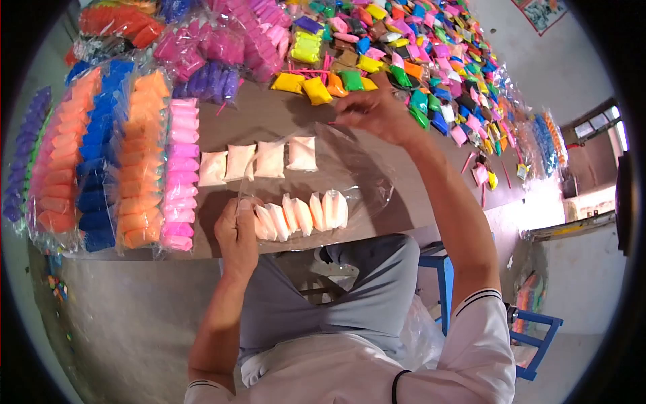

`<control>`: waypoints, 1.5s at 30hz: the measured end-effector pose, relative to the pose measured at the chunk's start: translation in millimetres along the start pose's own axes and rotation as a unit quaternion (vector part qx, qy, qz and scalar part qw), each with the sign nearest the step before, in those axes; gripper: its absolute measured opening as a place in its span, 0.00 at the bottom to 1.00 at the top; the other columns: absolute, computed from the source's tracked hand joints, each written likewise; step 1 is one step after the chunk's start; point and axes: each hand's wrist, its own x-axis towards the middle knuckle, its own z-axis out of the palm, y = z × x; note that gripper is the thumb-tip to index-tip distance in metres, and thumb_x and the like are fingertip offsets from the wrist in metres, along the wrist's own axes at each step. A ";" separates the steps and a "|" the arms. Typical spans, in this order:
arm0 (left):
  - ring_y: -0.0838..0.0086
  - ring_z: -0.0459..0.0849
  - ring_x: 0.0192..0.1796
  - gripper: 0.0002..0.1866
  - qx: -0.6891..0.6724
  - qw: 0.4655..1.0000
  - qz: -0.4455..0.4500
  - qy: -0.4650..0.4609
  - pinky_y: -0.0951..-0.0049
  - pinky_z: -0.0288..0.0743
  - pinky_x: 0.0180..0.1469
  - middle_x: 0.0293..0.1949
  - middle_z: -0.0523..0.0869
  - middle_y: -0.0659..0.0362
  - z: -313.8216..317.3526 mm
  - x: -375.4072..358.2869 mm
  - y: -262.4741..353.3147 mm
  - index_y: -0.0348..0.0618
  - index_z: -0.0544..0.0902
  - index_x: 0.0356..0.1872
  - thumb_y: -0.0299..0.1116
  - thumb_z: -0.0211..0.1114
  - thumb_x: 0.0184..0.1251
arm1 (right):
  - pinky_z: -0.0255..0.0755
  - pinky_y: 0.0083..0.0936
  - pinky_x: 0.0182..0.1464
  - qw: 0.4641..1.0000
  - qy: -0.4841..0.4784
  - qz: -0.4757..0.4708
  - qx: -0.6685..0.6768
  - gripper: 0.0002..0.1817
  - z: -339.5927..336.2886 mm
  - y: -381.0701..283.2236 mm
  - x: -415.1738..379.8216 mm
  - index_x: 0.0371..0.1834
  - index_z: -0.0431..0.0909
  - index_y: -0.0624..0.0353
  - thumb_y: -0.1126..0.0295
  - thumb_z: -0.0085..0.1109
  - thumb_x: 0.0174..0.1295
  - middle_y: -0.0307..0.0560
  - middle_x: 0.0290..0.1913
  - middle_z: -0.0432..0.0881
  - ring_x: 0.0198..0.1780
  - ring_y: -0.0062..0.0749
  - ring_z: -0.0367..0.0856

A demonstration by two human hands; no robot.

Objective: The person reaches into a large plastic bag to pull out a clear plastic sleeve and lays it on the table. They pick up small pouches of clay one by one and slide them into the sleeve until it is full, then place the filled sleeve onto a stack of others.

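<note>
Tabletop of plain brown (269, 108) is partly covered by a limp, clear plastic bag (367, 172), in which a row of pale peach pouches (293, 214) is contained near the front edge. Light, slippery handling is to be expected, with grip best taken on film beside the end pouch. There the bag is pinched by the left hand (237, 232), its fingers closed. The right hand (372, 114) is raised beyond, fingers curled; whether anything is gripped cannot be told

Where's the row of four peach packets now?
Head view, left of centre: the row lies on the table, right of the pink packet column, just beyond the left hand.
</note>
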 end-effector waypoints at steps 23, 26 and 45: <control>0.65 0.81 0.38 0.08 0.013 0.998 -0.021 -0.055 0.69 0.73 0.42 0.34 0.84 0.52 -7.0 1.7 0.7 0.35 0.82 0.38 0.27 0.55 0.69 | 0.72 0.43 0.59 0.944 -0.136 -0.274 -0.127 0.35 78.7 -32.8 52.9 0.60 0.76 0.57 0.54 0.73 0.49 0.55 0.54 0.80 0.58 0.52 0.77; 0.62 0.82 0.40 0.09 0.016 0.998 0.009 -0.055 0.67 0.74 0.45 0.37 0.85 0.51 -9.1 1.7 -2.1 0.35 0.82 0.39 0.27 0.55 0.68 | 0.73 0.43 0.60 0.927 -0.153 -0.276 -0.203 0.35 92.7 -33.2 62.4 0.61 0.75 0.56 0.55 0.73 0.49 0.54 0.53 0.79 0.58 0.52 0.77; 0.56 0.83 0.37 0.13 0.056 0.997 0.012 -0.043 0.61 0.74 0.41 0.34 0.84 0.47 -5.7 0.3 -3.4 0.32 0.81 0.40 0.33 0.54 0.71 | 0.77 0.32 0.46 0.992 -0.113 -0.055 0.013 0.26 50.4 36.2 17.7 0.55 0.76 0.57 0.62 0.72 0.54 0.47 0.40 0.83 0.41 0.37 0.82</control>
